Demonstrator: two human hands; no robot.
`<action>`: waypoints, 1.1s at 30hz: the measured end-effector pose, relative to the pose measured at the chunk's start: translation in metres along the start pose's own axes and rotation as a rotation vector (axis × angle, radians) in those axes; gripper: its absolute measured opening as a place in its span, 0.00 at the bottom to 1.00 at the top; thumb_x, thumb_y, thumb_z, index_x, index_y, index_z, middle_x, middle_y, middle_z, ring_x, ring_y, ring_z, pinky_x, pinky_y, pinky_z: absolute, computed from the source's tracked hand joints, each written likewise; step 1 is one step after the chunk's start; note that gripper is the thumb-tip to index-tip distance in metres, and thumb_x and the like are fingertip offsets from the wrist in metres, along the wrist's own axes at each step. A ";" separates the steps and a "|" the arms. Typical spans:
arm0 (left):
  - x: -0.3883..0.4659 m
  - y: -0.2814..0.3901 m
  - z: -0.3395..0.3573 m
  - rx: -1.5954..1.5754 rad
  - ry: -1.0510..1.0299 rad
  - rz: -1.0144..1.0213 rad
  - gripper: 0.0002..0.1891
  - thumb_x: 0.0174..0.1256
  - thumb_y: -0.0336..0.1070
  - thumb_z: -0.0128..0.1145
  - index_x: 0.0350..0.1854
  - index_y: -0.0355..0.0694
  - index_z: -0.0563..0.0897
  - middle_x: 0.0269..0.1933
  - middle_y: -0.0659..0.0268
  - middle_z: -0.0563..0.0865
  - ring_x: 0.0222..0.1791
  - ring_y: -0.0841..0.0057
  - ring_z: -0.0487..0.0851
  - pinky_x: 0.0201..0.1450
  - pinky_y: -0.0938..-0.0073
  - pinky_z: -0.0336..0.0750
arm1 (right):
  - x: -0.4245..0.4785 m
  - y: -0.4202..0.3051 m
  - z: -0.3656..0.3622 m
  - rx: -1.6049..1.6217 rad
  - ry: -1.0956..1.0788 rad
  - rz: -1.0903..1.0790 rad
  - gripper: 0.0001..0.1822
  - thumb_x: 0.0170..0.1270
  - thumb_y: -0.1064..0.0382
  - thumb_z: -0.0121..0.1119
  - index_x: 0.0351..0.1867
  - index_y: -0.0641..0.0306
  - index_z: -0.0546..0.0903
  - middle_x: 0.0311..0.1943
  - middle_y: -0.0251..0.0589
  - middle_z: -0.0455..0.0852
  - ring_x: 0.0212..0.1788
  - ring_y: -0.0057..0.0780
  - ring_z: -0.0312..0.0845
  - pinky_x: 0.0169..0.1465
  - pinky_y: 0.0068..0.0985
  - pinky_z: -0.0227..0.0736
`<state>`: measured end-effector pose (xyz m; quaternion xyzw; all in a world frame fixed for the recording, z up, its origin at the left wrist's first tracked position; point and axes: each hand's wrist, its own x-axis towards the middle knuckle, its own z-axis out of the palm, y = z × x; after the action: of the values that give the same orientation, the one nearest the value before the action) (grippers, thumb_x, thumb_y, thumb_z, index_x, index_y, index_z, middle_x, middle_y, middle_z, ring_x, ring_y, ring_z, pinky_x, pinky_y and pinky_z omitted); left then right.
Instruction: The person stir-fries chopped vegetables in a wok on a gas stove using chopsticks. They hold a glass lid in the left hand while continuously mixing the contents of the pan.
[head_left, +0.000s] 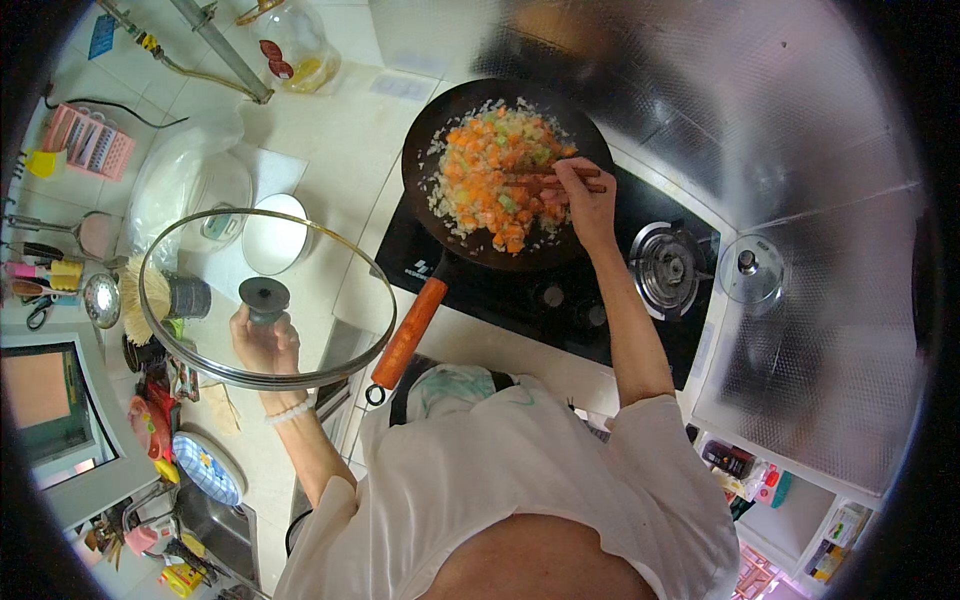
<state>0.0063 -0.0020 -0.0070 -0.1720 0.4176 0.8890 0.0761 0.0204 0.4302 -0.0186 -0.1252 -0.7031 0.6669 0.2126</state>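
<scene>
My left hand (264, 341) holds a large round glass lid (337, 255) with a metal rim, its fingers at the black knob (264, 295). The lid is over the counter, left of the stove. My right hand (589, 195) grips brown chopsticks (544, 178), whose tips are down in the food. That food, a mix of diced orange and green vegetables with rice-like grains (495, 172), is heaped in a dark wok (424, 127). The wok sits on the black glass gas stove (517, 292), its wooden handle (409, 334) pointing towards me.
Right of my forearm is a bare burner (673, 268), with a small glass lid (752, 268) beyond it against the foil-covered wall (817, 337). A white bowl (276, 236) stands behind the held lid. A sink (221, 529) and a checked oval dish (206, 466) are at lower left.
</scene>
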 end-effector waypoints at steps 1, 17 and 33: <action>-0.001 0.000 0.001 0.012 0.002 0.015 0.12 0.60 0.45 0.52 0.33 0.40 0.77 0.25 0.65 0.82 0.12 0.82 0.71 0.09 0.87 0.61 | -0.003 -0.006 0.000 -0.014 -0.028 0.009 0.12 0.65 0.60 0.56 0.36 0.69 0.81 0.28 0.43 0.84 0.26 0.24 0.82 0.28 0.19 0.77; 0.009 0.003 -0.010 -0.026 0.021 -0.045 0.22 0.60 0.51 0.50 0.37 0.30 0.78 0.19 0.63 0.78 0.08 0.82 0.66 0.09 0.84 0.65 | -0.028 -0.022 0.016 -0.490 -0.236 -0.283 0.09 0.63 0.63 0.58 0.35 0.70 0.80 0.30 0.43 0.85 0.28 0.29 0.83 0.27 0.21 0.78; -0.001 0.003 -0.002 -0.006 0.034 0.005 0.15 0.61 0.46 0.50 0.35 0.38 0.78 0.27 0.60 0.83 0.11 0.82 0.71 0.08 0.88 0.61 | -0.055 -0.072 -0.015 -0.541 -0.345 -0.112 0.07 0.62 0.68 0.57 0.32 0.72 0.79 0.24 0.42 0.81 0.25 0.22 0.79 0.27 0.19 0.74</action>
<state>0.0065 -0.0054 -0.0059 -0.1863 0.4167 0.8873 0.0662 0.0834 0.4121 0.0454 -0.0233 -0.8864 0.4543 0.0855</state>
